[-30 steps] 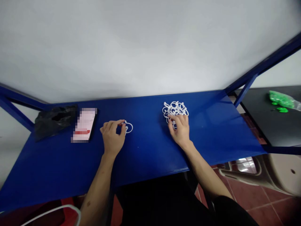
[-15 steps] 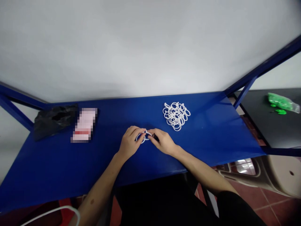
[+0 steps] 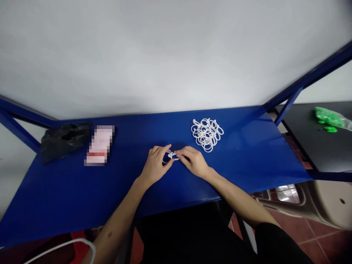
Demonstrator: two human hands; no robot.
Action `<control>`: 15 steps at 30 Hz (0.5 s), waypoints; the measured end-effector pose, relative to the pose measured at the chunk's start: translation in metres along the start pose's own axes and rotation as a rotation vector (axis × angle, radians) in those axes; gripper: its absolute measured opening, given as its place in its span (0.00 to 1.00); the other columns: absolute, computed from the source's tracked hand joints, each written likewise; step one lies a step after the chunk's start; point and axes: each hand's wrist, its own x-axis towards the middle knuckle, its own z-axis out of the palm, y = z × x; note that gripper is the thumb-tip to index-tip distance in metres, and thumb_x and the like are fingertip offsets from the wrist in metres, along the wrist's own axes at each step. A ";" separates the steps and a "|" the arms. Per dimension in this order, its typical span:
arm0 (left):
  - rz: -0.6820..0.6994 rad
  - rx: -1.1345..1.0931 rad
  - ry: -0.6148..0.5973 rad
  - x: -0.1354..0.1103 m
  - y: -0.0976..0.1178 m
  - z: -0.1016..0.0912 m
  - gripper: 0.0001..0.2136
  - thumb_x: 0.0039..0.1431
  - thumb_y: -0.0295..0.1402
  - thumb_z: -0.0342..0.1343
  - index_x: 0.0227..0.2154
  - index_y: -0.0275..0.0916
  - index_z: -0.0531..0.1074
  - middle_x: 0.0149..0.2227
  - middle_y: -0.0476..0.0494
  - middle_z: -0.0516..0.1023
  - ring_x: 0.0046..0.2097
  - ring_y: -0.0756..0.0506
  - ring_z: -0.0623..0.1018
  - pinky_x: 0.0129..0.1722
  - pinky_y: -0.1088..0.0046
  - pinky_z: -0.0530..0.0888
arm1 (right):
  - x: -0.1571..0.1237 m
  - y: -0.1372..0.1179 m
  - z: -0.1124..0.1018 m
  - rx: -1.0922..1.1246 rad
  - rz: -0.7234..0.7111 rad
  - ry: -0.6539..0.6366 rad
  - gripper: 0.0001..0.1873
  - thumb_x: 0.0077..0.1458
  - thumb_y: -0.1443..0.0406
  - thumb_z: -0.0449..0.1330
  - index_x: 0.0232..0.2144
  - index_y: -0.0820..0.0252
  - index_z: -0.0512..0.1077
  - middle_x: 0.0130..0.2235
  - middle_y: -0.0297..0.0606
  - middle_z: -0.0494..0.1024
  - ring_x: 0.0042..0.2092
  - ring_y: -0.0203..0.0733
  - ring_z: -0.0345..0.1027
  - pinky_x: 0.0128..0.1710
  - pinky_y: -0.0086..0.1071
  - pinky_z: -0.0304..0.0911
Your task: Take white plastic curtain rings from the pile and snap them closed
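Low over the blue table (image 3: 115,187), both hands are at white plastic rings (image 3: 171,156), which look like curtain rings with small knobs. Two of them seem to meet between my fingertips, but the fingers partly hide how they join. My left hand (image 3: 155,164) curls round the left ring, its index finger raised and its thumb at the lower edge. With thumb and forefinger, my right hand (image 3: 194,161) pinches the right side. Beyond that hand lies a loose pile of several similar white rings (image 3: 207,135).
A crumpled black plastic bag (image 3: 64,141) and a blurred pink-white rectangular item (image 3: 100,145) lie at the left. Blue frame bars (image 3: 288,104) rise at the right. Past them, a dark table (image 3: 310,146) holds a bag of green pieces (image 3: 331,116). A beige chair (image 3: 330,205) stands below.
My left index finger has lifted and spread away from the thumb, showing more of the rings' joint. The right hand has shifted slightly and still pinches the right side.
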 end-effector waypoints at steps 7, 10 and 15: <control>0.001 -0.022 0.094 0.002 0.003 -0.007 0.20 0.62 0.32 0.59 0.57 0.41 0.67 0.44 0.43 0.81 0.48 0.41 0.76 0.51 0.59 0.71 | 0.000 0.002 -0.003 -0.070 0.002 0.015 0.11 0.69 0.65 0.55 0.47 0.55 0.77 0.41 0.39 0.81 0.41 0.41 0.73 0.44 0.37 0.72; -0.051 0.068 0.064 0.001 -0.001 -0.008 0.19 0.62 0.32 0.59 0.55 0.41 0.69 0.46 0.41 0.81 0.51 0.37 0.74 0.51 0.55 0.69 | 0.001 0.002 -0.007 -0.060 0.023 0.075 0.11 0.68 0.65 0.55 0.47 0.57 0.77 0.41 0.41 0.80 0.41 0.41 0.74 0.44 0.37 0.73; -0.078 0.194 0.101 -0.001 0.000 -0.010 0.17 0.60 0.32 0.61 0.52 0.44 0.73 0.56 0.40 0.76 0.61 0.31 0.66 0.58 0.46 0.62 | 0.000 0.000 -0.007 -0.035 0.120 0.137 0.12 0.68 0.64 0.56 0.50 0.58 0.75 0.38 0.39 0.80 0.34 0.37 0.73 0.37 0.33 0.73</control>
